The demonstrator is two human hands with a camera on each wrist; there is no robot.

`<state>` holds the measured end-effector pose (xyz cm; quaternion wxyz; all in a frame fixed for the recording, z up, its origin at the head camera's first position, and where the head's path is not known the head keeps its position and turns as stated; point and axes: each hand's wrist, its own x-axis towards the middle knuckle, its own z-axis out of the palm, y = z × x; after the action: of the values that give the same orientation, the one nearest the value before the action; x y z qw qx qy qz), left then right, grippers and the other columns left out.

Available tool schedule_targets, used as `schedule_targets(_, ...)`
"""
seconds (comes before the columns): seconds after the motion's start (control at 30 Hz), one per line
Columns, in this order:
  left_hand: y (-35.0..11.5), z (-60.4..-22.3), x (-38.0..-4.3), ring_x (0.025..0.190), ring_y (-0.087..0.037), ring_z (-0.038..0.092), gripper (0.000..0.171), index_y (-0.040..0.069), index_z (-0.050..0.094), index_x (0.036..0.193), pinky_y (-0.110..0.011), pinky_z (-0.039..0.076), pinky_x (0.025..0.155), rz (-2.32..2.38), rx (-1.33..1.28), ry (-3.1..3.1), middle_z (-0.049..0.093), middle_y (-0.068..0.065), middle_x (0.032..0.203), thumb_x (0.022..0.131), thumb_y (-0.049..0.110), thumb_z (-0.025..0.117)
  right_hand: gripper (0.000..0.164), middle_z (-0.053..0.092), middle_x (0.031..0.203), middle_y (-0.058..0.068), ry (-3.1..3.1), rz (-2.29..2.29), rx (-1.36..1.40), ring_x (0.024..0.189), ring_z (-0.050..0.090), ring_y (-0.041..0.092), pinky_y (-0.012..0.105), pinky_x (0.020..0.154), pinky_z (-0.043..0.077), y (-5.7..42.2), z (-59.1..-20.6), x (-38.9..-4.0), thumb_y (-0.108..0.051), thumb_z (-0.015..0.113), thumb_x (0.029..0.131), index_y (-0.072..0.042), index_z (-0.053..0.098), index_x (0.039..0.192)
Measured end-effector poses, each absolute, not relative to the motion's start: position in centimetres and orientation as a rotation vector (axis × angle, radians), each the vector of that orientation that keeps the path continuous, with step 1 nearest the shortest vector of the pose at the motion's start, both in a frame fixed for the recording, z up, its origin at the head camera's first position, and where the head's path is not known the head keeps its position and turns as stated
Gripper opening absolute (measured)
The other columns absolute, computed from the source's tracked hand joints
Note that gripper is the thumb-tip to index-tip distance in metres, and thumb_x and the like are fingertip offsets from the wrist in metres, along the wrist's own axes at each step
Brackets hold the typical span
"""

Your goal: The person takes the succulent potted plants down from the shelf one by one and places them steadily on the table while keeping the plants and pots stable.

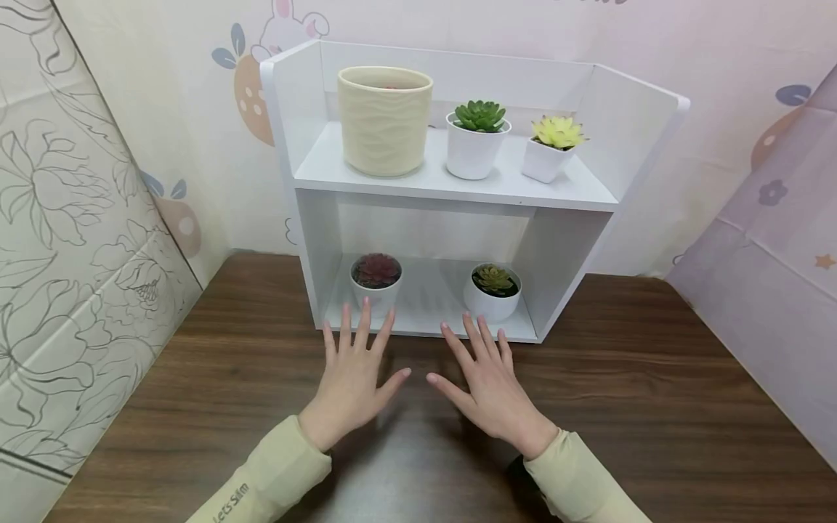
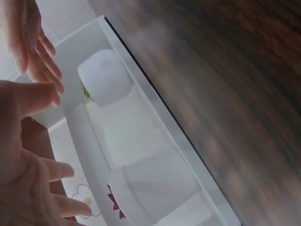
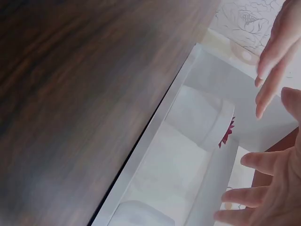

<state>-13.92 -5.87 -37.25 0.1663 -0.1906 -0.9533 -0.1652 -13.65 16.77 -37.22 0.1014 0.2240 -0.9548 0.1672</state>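
Note:
Both hands are spread above the table before a white shelf (image 1: 458, 190), palms down and holding nothing. My left hand (image 1: 353, 381) is nearest a white pot with a dark red succulent (image 1: 377, 272) on the lower shelf; its fingertips overlap the pot in the head view. My right hand (image 1: 490, 392) is nearest a white pot (image 1: 492, 305) with a green-brown succulent (image 1: 494, 280). On the upper shelf stand a cream ribbed pot (image 1: 386, 123), a white pot with a green succulent (image 1: 479, 116), and a small square pot with a yellow-green succulent (image 1: 559, 133).
The shelf stands at the back of a dark wood table (image 1: 654, 407). Behind it hangs a wall covering with cartoon prints (image 1: 253, 94). A panel with flower line drawings (image 1: 59, 218) borders the left side. A dark object (image 1: 523, 476) shows under the right sleeve.

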Motion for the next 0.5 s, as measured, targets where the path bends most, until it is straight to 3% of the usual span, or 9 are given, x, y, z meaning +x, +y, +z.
schedule_targets(0.17, -6.4, -36.6, -14.6, 0.138, -0.046, 0.031, 0.073, 0.002, 0.037, 0.145, -0.064, 0.024, 0.111, -0.508, -0.546, -2.525, 0.025, -0.029, 0.153, 0.087, 0.031, 0.070, 0.064, 0.031, 0.153, 0.020, -2.633, 0.475, 0.777, 0.143, 0.026, 0.035, 0.057, 0.114, 0.018, 16.6, -37.2, -13.9, -0.041, 0.064, 0.090, -0.008, 0.045, 0.142)
schedule_targets(0.3, -7.1, -35.8, -15.4, 0.122, -0.045, 0.049, 0.066, -0.002, 0.043, 0.139, -0.057, 0.040, 0.103, -0.590, -0.535, -2.327, 0.038, -0.028, 0.145, 0.085, 0.021, 0.071, 0.054, 0.043, 0.143, 0.021, -2.508, 0.496, 0.826, 0.136, 0.037, 0.037, 0.053, 0.113, 0.025, 16.5, -36.8, -14.0, -0.028, 0.071, 0.086, -0.005, 0.054, 0.132)
schedule_targets(0.4, -7.6, -35.0, -16.0, 0.116, -0.045, 0.053, 0.064, -0.003, 0.044, 0.138, -0.056, 0.046, 0.096, -0.623, -0.511, -2.242, 0.043, -0.027, 0.140, 0.084, 0.019, 0.070, 0.051, 0.046, 0.140, 0.019, -2.465, 0.527, 0.842, 0.133, 0.041, 0.036, 0.051, 0.110, 0.030, 16.4, -36.6, -13.9, -0.023, 0.071, 0.085, -0.005, 0.055, 0.130)
schedule_targets(0.5, -8.3, -34.2, -16.5, 0.117, -0.042, 0.052, 0.059, -0.005, 0.046, 0.134, -0.053, 0.046, 0.097, -0.665, -0.472, -2.162, 0.046, -0.027, 0.136, 0.084, 0.017, 0.068, 0.048, 0.047, 0.139, 0.017, -2.441, 0.547, 0.853, 0.130, 0.044, 0.033, 0.050, 0.106, 0.036, 16.3, -36.4, -13.9, -0.022, 0.069, 0.086, -0.006, 0.056, 0.129)
